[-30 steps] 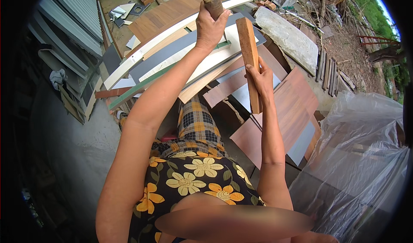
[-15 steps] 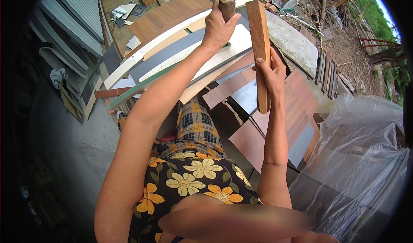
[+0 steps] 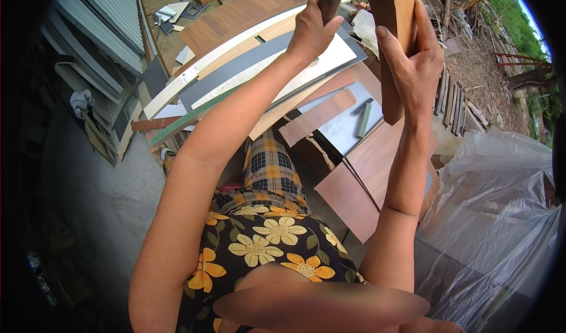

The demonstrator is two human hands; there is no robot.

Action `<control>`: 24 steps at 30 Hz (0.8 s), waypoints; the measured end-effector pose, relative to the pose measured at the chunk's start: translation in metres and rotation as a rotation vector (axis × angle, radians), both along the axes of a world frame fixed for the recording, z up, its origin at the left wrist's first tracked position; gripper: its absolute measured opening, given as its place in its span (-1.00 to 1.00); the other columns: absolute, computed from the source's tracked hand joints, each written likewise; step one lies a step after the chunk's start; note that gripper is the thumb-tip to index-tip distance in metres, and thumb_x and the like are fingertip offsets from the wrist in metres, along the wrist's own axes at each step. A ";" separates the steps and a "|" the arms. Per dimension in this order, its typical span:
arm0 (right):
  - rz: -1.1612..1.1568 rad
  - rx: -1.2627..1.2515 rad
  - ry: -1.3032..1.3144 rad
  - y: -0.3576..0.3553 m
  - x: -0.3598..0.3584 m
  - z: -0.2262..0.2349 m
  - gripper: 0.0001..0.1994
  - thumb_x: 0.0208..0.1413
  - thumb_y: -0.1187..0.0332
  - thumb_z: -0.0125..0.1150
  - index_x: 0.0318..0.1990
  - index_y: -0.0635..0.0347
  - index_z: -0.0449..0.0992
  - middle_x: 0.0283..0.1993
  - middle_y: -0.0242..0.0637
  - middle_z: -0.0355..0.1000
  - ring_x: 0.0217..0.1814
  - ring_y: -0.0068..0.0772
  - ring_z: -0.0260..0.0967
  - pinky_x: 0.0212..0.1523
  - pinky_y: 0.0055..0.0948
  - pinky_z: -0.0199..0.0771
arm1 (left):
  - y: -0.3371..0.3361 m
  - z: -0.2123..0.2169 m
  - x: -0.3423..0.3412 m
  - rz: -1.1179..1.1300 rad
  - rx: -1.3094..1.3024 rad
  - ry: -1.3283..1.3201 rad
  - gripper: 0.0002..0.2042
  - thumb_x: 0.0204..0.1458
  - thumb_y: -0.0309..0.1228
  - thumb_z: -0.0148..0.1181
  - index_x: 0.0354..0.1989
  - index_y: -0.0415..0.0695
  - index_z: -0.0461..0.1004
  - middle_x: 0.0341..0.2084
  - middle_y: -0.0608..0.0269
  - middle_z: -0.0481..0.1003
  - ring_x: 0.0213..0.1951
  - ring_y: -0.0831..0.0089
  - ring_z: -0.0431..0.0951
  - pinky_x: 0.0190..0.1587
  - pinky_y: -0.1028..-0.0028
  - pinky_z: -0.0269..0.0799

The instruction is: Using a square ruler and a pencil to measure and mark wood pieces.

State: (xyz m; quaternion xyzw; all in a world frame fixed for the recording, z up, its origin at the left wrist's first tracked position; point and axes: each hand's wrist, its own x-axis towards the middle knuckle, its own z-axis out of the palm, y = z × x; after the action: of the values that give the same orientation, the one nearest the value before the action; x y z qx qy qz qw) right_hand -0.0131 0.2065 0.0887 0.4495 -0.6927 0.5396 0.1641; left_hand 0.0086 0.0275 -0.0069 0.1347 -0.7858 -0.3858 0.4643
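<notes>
My left hand [image 3: 311,31] is closed around a worn, round-ended wooden handle [image 3: 329,0]; the rest of that tool is hidden behind the fist and the boards. Over on the right, my right hand [image 3: 416,62] grips a thick reddish-brown length of wood [image 3: 392,9], thumb on its near face and fingers along the far side. The wood stands roughly upright, its top cut off by the upper edge of the view. Beneath my left forearm lie long white, grey and wood-coloured boards [image 3: 242,62]. A short green strip [image 3: 364,118] rests on a pale panel [image 3: 342,129].
Brown wood-grain panels [image 3: 348,200] lie ahead to the right of my legs. Clear plastic sheeting [image 3: 489,203] covers things at the right. Corrugated metal sheets [image 3: 100,20] lean at the left. A brown panel [image 3: 242,17] lies beyond the boards, with dry debris at the far right.
My right hand has moved right and upward with the wood, uncovering the green strip. My left hand has shifted slightly right, still gripping the handle.
</notes>
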 end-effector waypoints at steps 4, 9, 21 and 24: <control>-0.061 0.393 -0.018 -0.007 -0.012 -0.005 -0.31 -0.17 0.16 0.28 0.21 0.18 0.37 -0.26 0.13 0.53 -0.23 -0.06 0.55 -0.11 -0.23 0.49 | -0.006 -0.001 -0.004 -0.048 0.063 0.033 -0.47 -0.03 -0.37 0.30 0.04 -0.26 0.15 -0.20 -0.36 0.46 -0.06 -0.25 0.47 -0.03 0.07 0.42; -0.046 0.288 -0.036 -0.001 -0.003 -0.003 -0.29 -0.19 0.19 0.30 0.21 0.24 0.37 -0.25 0.09 0.55 -0.21 -0.15 0.56 -0.11 -0.28 0.51 | 0.000 0.001 0.001 0.010 0.030 -0.020 -0.49 -0.02 -0.40 0.29 0.02 -0.30 0.16 -0.20 -0.34 0.47 -0.05 -0.22 0.48 -0.02 0.10 0.43; 0.046 0.237 -0.443 0.032 -0.002 -0.070 -0.33 -0.06 0.31 0.30 0.22 0.46 0.28 0.08 -0.01 0.42 0.10 -0.32 0.38 0.13 -0.39 0.31 | -0.040 -0.025 0.039 -0.020 0.609 0.444 -0.75 0.06 -0.43 0.24 -0.22 -0.20 0.28 -0.44 0.17 0.52 -0.33 0.41 0.60 -0.36 0.42 0.55; -0.022 0.235 -0.429 0.067 -0.010 -0.114 -0.39 -0.01 0.33 0.27 0.21 0.42 0.30 -0.02 -0.10 0.43 -0.04 -0.38 0.40 -0.01 -0.41 0.38 | -0.060 -0.017 0.078 -0.066 0.838 0.500 -0.80 0.13 -0.46 0.17 -0.20 -0.19 0.26 -0.34 0.10 0.49 -0.24 0.29 0.59 -0.24 0.23 0.59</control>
State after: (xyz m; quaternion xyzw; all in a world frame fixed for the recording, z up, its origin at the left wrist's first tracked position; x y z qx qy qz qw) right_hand -0.0229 0.2734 -0.0252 0.3330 -0.7747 0.5364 -0.0341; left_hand 0.0869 -0.0327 -0.0238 0.1882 -0.4312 -0.7040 0.5320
